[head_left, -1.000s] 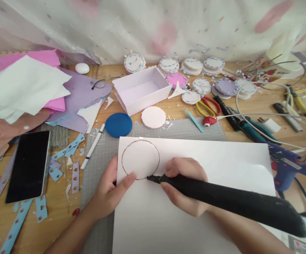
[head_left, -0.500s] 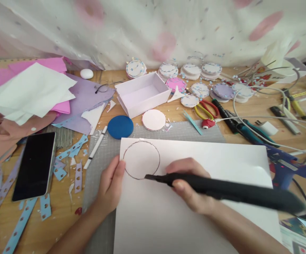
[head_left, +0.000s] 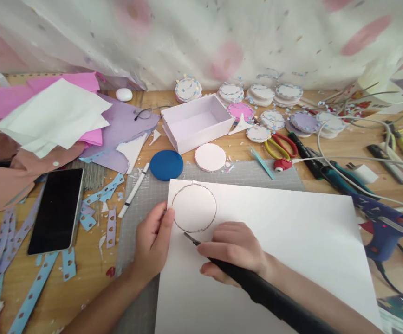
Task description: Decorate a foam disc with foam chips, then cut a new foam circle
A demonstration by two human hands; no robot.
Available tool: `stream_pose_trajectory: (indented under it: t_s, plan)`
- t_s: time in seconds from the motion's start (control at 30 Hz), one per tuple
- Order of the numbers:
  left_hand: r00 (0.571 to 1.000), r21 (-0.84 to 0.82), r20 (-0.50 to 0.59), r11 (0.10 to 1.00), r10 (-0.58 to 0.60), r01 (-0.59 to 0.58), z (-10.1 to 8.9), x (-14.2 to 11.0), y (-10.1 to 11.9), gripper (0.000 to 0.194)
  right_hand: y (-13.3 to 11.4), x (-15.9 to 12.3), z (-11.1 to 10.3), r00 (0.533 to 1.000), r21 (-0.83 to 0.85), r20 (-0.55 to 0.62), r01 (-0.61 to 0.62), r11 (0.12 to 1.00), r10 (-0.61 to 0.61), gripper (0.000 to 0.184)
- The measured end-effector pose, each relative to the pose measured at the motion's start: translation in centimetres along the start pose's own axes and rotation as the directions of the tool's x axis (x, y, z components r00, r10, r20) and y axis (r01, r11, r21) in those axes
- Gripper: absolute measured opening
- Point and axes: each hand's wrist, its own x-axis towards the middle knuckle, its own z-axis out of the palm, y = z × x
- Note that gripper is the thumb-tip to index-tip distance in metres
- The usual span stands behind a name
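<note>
A large white board (head_left: 257, 241) lies over the grey cutting mat, with a rough dark circle outline (head_left: 216, 211) near its upper left corner. My left hand (head_left: 153, 239) pinches the board's left edge beside the circle, thumb on top. My right hand (head_left: 234, 250) is wrapped round a long, thick black cutter (head_left: 271, 294) with a narrow metal blade at its tip. The blade points up and left, just below the circle's lower edge; whether it touches the board, I cannot tell. Beyond the board lie a blue disc (head_left: 166, 165) and a white disc (head_left: 210, 157).
A white open box (head_left: 198, 123) stands behind the discs, near several decorated round pieces. A phone (head_left: 55, 211), a marker pen (head_left: 134, 190) and punched paper strips lie left. To the right are scissors (head_left: 281, 144), a blue glue gun (head_left: 384, 227), pliers and loose cables.
The cutter has swung round so its body points down toward me, and its tip has moved off the circle's lower edge. The view has shifted slightly; my left hand still holds the board.
</note>
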Motion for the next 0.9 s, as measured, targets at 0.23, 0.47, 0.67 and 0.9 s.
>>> stream_pose_trajectory:
  t_s: [0.23, 0.47, 0.67, 0.9]
  plan:
    - [0.999, 0.048, -0.010, 0.997, 0.053, -0.052, -0.1, 0.0, -0.7, 0.025, 0.3, -0.5, 0.3, 0.997, -0.124, 0.000, 0.083, 0.989, -0.083, 0.019]
    - [0.999, 0.040, -0.011, 0.998, 0.041, -0.041, -0.2, 0.0, -1.0, 0.026, 0.3, -0.5, 0.2, 0.997, -0.127, 0.004, 0.073, 0.989, -0.073, 0.022]
    - [0.999, 0.018, -0.005, 0.999, 0.048, -0.048, -0.1, 0.0, -1.1, 0.026, 0.4, -0.5, 0.5, 1.000, -0.080, -0.010, 0.018, 0.997, -0.019, 0.023]
    - [1.000, 0.006, -0.015, 1.000, 0.022, -0.022, -0.1, 0.0, -1.5, 0.026, 0.6, 0.2, 0.4, 0.994, 0.116, 0.024, -0.107, 0.988, 0.105, 0.015]
